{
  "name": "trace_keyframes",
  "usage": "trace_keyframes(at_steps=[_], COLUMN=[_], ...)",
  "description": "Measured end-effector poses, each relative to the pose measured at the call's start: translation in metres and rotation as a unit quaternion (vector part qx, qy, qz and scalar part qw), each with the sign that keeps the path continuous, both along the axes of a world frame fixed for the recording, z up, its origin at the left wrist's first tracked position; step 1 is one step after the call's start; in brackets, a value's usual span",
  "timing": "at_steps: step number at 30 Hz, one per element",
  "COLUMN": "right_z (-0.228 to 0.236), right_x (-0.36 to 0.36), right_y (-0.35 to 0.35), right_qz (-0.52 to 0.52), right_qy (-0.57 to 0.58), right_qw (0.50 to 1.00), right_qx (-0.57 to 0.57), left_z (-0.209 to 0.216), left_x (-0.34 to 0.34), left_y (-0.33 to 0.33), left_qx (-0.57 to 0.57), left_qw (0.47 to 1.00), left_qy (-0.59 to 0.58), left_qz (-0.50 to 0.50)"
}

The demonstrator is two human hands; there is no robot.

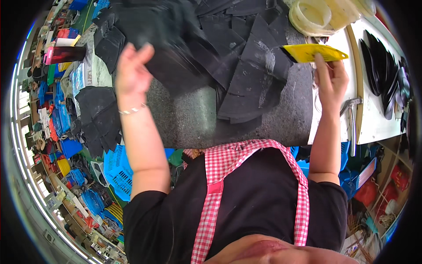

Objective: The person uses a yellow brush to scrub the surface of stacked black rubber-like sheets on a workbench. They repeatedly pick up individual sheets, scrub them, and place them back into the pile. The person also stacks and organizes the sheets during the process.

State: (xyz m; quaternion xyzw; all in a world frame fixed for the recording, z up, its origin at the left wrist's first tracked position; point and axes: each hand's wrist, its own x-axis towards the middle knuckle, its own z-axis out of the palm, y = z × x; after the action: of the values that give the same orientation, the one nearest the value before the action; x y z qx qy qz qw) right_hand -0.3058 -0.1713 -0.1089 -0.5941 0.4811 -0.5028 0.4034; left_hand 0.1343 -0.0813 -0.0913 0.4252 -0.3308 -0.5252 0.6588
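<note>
In my right hand is a flat yellow brush with a dark edge at its left end, pinched between thumb and fingers above the table. My left hand, slightly blurred, is raised with its fingers apart at the left side of a black sheet. That sheet is smeared by motion; whether my fingertips touch it cannot be told. Between my hands, black cut pieces lie overlapped on the dark worktop, some with whitish smears.
A cloudy plastic tub stands at the far right. Beside it, a white board carries curved black pieces and a metal hammer. More black pieces hang at the left, over a blue crate. A dark red cup-like container stands far left.
</note>
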Motion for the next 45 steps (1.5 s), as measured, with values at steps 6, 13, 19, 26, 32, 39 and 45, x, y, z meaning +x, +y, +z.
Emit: trace_keyframes(at_steps=[6,13,19,26,32,39,45], right_z=[0.014,0.021,0.002,0.014,0.014,0.025,0.026], right_x=[-0.009,-0.014,0.003,-0.006,-0.012,-0.016,-0.017], right_y=[-0.025,-0.091,-0.112,-0.114,-0.11,-0.11,-0.099], right_qz=[-0.033,-0.245,-0.132,-0.183,-0.215,-0.153,-0.253], right_qy=[0.002,0.316,0.376,0.176,0.246,0.224,0.313], right_qw=[0.999,0.911,0.879,0.946,0.941,0.953,0.836], right_qx=[-0.028,-0.104,-0.26,-0.201,-0.083,-0.136,-0.374], left_z=[0.043,0.043,-0.002,-0.013,-0.017,-0.014,-0.016], left_x=[0.184,0.008,-0.181,-0.178,-0.185,-0.199,-0.203], left_y=[-0.115,-0.124,-0.038,-0.023,-0.024,-0.028,-0.021], left_qx=[0.108,0.022,0.053,0.032,0.007,0.01,-0.09], left_qw=[0.981,0.777,0.69,0.868,0.714,0.745,0.736], left_qy=[-0.127,-0.603,-0.722,-0.495,-0.699,-0.667,-0.666], left_qz=[0.097,0.179,-0.021,0.02,0.05,0.026,0.078])
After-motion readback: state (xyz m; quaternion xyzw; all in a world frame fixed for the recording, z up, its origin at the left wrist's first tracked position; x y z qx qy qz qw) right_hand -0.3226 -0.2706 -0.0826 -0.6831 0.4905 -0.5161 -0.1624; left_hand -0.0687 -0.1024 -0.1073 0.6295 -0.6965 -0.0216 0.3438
